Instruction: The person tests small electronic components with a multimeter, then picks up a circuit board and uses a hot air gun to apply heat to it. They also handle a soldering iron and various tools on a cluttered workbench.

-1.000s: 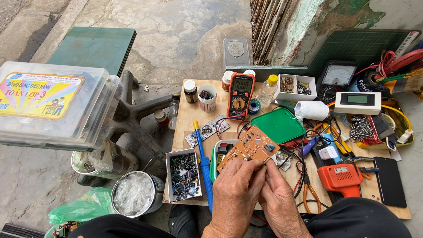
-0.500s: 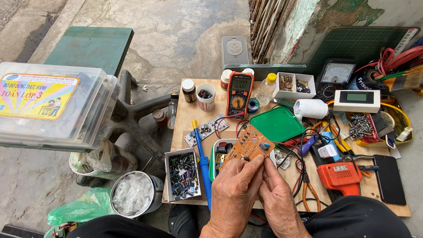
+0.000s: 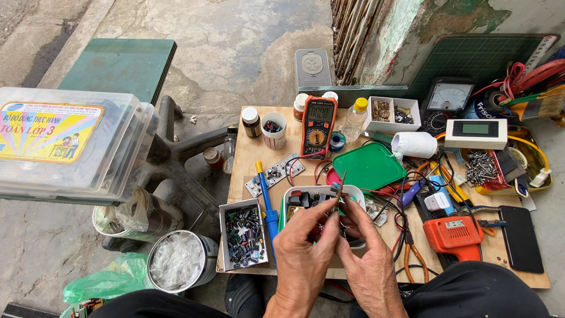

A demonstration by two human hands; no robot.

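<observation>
Both hands are raised over the near edge of the wooden worktop. The left hand and the right hand together pinch a thin brown circuit board, seen edge-on and nearly upright, just above a white oval tray of parts.

Left of the hands a small open cardboard box of dark capacitors sits at the worktop's front left corner, and a blue-handled soldering tool lies beside it. To the right an orange drill-shaped tool and a black phone crowd the near right edge among tangled wires.

At the back stand an orange-and-black multimeter and a green plastic lid. Off the left edge a clear plastic storage box with a yellow rectangular label overhangs the concrete floor, which lies open beyond.
</observation>
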